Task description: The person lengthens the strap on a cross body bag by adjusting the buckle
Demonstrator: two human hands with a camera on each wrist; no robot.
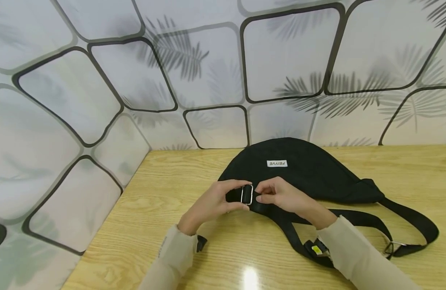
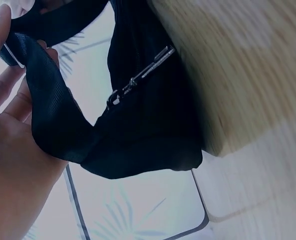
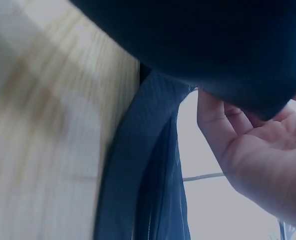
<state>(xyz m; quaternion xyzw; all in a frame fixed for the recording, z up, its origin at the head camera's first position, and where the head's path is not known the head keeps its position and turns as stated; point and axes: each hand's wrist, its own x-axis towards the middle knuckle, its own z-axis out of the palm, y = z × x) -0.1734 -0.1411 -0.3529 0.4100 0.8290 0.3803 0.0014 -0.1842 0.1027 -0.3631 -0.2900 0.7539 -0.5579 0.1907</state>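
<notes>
A black waist bag [image 1: 302, 177] with a small white label [image 1: 277, 163] lies on the table. In the head view my left hand [image 1: 210, 201] pinches a metal strap slider [image 1: 252, 195] between thumb and fingers, with black webbing threaded through it. Just right of the slider, my right hand [image 1: 286, 195] pinches the black strap [image 1: 261, 207] with thumb and index finger. The left wrist view shows the strap [image 2: 53, 105] looping past my palm and a zipper pull [image 2: 143, 75] on the bag. Dark fabric covers part of my right fingertips in the right wrist view.
A black clip with a yellow patch [image 1: 316, 249] lies by my right sleeve. Strap loops [image 1: 422, 221] and a metal ring [image 1: 389, 245] stretch out at the right. Another black buckle piece [image 1: 201, 243] shows beside my left cuff. Patterned walls [image 1: 215, 125] border the wooden table [image 1: 154, 225].
</notes>
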